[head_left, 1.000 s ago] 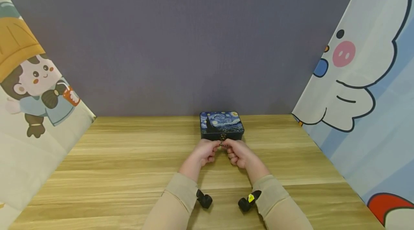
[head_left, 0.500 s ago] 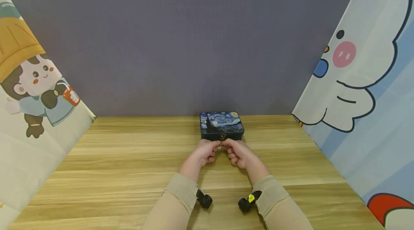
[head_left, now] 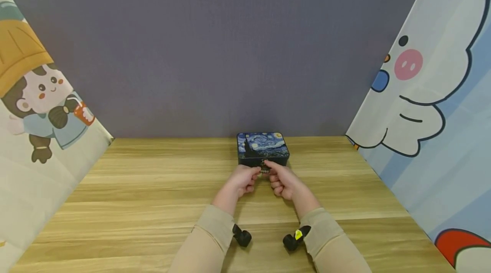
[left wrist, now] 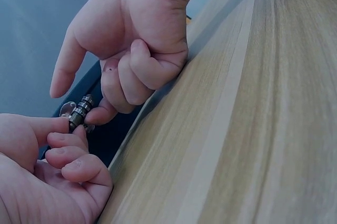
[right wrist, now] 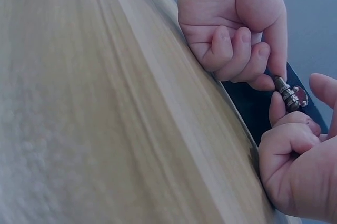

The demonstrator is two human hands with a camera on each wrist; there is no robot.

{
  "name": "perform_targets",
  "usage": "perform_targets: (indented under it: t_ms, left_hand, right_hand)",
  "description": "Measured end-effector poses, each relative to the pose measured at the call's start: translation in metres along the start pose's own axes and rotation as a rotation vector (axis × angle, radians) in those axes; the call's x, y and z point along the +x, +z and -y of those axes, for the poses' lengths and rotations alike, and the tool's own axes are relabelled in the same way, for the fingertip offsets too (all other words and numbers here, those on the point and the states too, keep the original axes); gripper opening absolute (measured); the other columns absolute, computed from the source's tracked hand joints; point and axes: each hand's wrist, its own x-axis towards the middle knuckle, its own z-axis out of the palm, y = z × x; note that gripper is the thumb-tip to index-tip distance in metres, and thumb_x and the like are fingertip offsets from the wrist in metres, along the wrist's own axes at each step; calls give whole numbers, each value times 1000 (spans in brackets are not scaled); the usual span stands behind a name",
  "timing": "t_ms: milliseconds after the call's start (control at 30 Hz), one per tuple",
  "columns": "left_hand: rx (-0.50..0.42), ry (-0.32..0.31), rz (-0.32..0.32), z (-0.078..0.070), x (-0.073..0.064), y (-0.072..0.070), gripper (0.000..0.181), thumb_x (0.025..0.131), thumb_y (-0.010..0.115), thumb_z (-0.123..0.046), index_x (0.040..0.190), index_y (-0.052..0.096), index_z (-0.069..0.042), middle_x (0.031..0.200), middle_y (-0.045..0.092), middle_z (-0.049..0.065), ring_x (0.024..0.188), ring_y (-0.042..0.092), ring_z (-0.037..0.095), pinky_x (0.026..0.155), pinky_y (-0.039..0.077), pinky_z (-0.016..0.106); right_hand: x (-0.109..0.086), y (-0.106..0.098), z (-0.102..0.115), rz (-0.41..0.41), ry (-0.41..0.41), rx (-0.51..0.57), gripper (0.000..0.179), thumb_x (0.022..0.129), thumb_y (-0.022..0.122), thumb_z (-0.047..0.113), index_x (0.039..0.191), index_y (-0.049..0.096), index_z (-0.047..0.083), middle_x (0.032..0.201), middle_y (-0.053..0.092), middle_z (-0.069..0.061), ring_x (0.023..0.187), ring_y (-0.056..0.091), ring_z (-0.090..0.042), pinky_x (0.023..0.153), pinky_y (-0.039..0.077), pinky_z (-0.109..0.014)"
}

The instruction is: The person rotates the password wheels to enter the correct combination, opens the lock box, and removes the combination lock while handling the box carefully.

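lock: the little barrel-shaped lock of dark metal with shiny rings (left wrist: pixel 80 112) hangs at the near side of the box, in the middle, just below the small gold-coloured metal clasp (head_left: pixel 264 163)
lock's long way: it points from left to right, along the box's near side, so one end faces each hand
left hand: the person's left hand (head_left: pixel 242 178) pinches the left end of the lock with thumb and first finger; the other fingers are curled in
right hand: the person's right hand (head_left: pixel 284 181) has its first finger on the rings from the right, with the thumb lifted apart, so there is a gap and no pinch; whether that thumb touches the clasp is too hard to see
nearer hand: both are right at the lock, but only the left one has a firm hold
box: the dark blue box with a swirly night-sky picture on its lid (head_left: pixel 262 147) sits flat with its lid down, just past the hands, its long side also going left to right
far edge: the box is by the far edge of the pale wooden table (head_left: pixel 153 200), close to the plain grey wall (head_left: pixel 245 51), so there is little room behind it
room: the table goes on widely to left and right; on the near side, the two arms take up the middle
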Motion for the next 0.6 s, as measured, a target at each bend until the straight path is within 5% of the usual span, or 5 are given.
perform_targets:
  t_ms: [267, 600]
  left_hand:
    - [5, 5, 2, 0, -1, -1, 24, 103, 61, -20, 87, 58, -3, 67, 45, -2, 50, 31, 10, 47, 30, 24]
    - [11, 2, 8, -1, -2, -1, 24, 103, 61, -20, 86, 57, -3, 67, 45, -1, 50, 30, 10, 47, 30, 24]
  right_hand:
    - [-1, 1, 2, -13, 10, 9, 42, 95, 67, 48, 77, 54, 12, 57, 28, 10, 42, 23, -2, 38, 20, -17]
    - [-3, 0, 0, -18, 4, -2, 46, 95, 68, 47, 95, 60, 1, 58, 29, 10, 43, 22, -2, 38, 19, -16]
